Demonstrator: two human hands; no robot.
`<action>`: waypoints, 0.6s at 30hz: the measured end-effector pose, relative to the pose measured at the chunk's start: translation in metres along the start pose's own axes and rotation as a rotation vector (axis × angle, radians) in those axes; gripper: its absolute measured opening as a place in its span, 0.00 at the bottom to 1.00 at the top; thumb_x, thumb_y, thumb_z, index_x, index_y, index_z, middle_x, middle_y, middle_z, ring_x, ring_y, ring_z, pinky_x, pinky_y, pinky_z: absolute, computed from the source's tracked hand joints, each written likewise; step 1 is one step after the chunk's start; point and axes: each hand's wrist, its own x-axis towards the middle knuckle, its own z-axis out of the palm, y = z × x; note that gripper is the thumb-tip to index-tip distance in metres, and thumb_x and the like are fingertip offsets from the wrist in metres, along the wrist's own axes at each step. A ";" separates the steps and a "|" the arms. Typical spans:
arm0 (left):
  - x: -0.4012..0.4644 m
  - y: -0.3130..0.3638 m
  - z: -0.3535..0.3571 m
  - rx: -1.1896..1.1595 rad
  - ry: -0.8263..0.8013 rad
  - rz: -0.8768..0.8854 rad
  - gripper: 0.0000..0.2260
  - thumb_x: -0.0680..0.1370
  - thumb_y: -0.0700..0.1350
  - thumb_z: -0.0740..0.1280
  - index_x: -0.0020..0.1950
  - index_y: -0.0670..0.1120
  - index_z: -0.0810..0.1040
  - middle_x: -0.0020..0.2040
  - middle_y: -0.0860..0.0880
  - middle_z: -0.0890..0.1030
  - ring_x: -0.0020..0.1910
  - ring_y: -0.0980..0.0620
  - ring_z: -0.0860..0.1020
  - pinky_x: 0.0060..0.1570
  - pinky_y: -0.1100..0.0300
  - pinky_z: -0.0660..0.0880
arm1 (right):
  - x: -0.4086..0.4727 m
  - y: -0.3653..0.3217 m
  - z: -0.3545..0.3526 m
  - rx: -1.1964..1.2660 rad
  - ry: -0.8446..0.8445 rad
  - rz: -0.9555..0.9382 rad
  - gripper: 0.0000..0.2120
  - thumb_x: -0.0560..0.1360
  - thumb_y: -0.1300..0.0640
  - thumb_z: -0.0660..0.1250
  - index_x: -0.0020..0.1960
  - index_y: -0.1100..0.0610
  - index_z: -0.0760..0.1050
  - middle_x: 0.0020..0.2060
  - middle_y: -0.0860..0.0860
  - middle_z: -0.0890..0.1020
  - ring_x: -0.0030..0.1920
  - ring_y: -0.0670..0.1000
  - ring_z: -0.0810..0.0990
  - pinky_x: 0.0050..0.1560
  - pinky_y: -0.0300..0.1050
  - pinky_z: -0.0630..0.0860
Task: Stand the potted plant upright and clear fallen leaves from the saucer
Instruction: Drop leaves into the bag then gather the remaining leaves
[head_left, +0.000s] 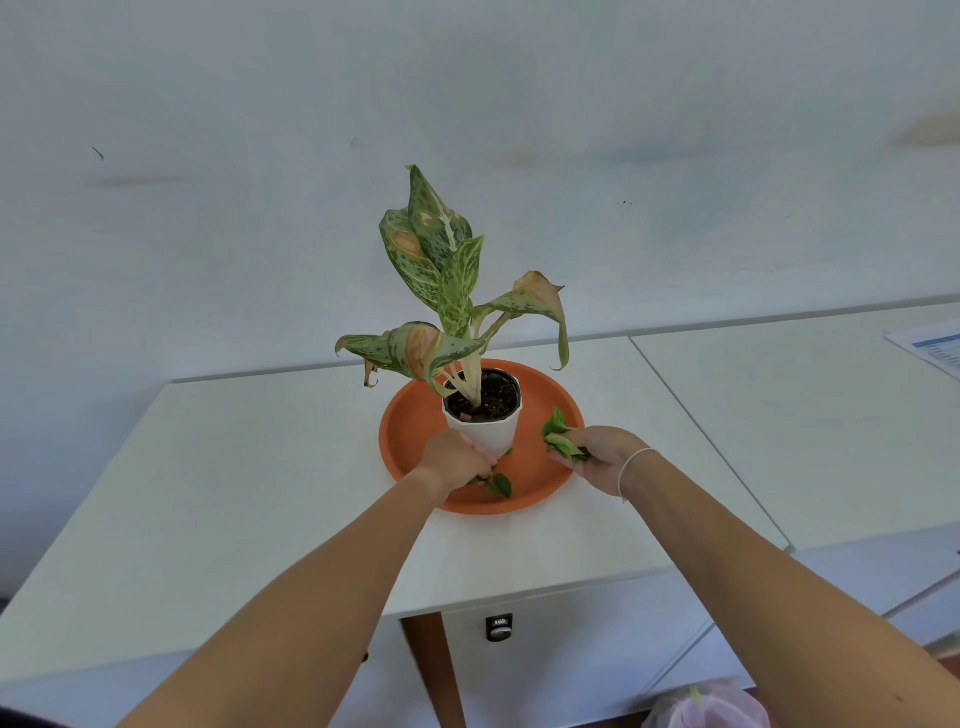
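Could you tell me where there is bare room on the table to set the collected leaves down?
The table is bare left of the orange saucer, and to its right up to the seam with the next table. The near saucer edge is crowded: the left hand and right hand grip leaves beside the white pot.

A pale wall is filling the background. A white worktop is standing against it, another white desk adjoining.
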 end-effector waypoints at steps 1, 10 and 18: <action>-0.001 0.002 0.000 -0.039 -0.010 -0.018 0.10 0.71 0.32 0.68 0.51 0.37 0.84 0.42 0.46 0.83 0.37 0.56 0.75 0.29 0.75 0.72 | 0.000 -0.001 0.000 0.002 0.001 -0.003 0.18 0.76 0.72 0.60 0.65 0.74 0.67 0.40 0.57 0.74 0.39 0.51 0.75 0.49 0.40 0.79; -0.001 0.040 0.040 -0.130 -0.146 0.015 0.09 0.72 0.34 0.67 0.49 0.41 0.84 0.44 0.47 0.80 0.46 0.51 0.77 0.42 0.65 0.74 | 0.001 -0.011 -0.037 0.030 0.062 -0.049 0.08 0.76 0.73 0.59 0.40 0.67 0.73 0.40 0.58 0.76 0.39 0.52 0.76 0.56 0.41 0.78; -0.004 0.106 0.129 -0.210 -0.402 0.081 0.10 0.73 0.31 0.66 0.36 0.43 0.79 0.36 0.46 0.79 0.39 0.49 0.78 0.54 0.56 0.78 | -0.036 -0.029 -0.139 0.135 0.220 -0.149 0.07 0.76 0.73 0.60 0.41 0.68 0.74 0.41 0.58 0.77 0.41 0.51 0.77 0.56 0.49 0.75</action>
